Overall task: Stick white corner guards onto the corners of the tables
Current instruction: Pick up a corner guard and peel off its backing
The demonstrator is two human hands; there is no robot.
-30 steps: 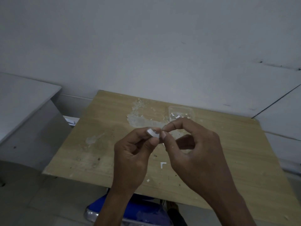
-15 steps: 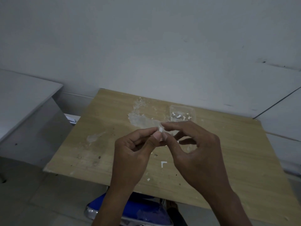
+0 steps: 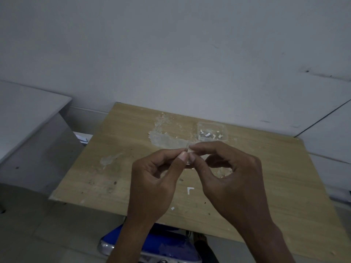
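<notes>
Head view: two hands are seen raised together above one wooden table (image 3: 117, 173). The left hand (image 3: 152, 179) and the right hand (image 3: 233, 179) meet at their fingertips, and one small white corner guard (image 3: 188, 151) is pinched between the thumb and forefinger of each; most of it is hidden by the fingers, so its shape cannot be told. The remaining fingers of both hands are curled loosely.

One more white L-shaped corner guard (image 3: 190, 190) is seen lying flat on the tabletop below and between the hands, and one small white scrap (image 3: 172, 208) lies nearer the front edge. One clear plastic container (image 3: 212, 132) stands near the far edge of the table, just beyond the right hand's fingers; several white pieces are held in it, too small to be counted surely. A patch of pale residue (image 3: 165, 138) is spread left of the container.

The table's left, front and far edges are visible; its far edge is set close to the grey wall (image 3: 171, 54). The left half of the tabletop is bare wood. One grey cabinet (image 3: 28, 130) stands to the left, apart from the table by a gap of floor. One blue chair seat (image 3: 167, 245) is seen under the front edge, between the forearms.
</notes>
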